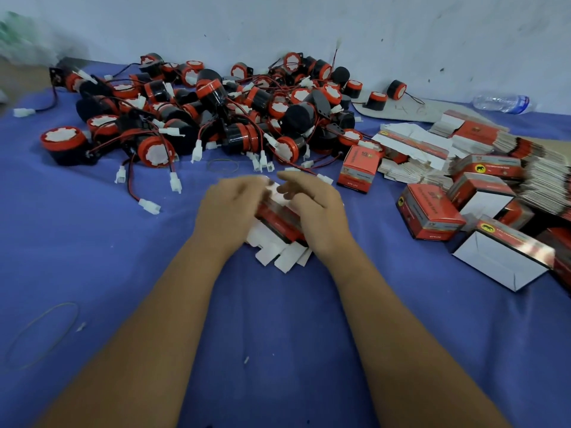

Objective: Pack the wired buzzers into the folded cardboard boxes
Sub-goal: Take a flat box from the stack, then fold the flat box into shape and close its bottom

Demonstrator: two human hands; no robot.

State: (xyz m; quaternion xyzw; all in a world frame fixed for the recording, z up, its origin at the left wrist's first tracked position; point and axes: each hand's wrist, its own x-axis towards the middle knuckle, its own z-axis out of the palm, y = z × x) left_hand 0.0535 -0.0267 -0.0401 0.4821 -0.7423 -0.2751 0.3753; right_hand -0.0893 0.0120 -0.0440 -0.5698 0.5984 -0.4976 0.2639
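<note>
A red and black cardboard box [276, 222] sits between both hands at the middle of the blue cloth, on top of a few flat white box blanks [278, 254]. My left hand [227, 211] grips its left side. My right hand [312, 208] holds its right side, fingers over the white top flap [279, 193]. A big heap of red and black wired buzzers [216, 109] with white connectors lies behind the hands. Whether a buzzer is inside the held box is hidden.
Closed boxes [358, 168] [431, 216], an open box [500, 257] and stacks of flat blanks [525, 168] lie at the right. A water bottle [502, 103] rests by the wall. Rubber bands [222, 165] [43, 333] lie on the blue cloth [123, 257].
</note>
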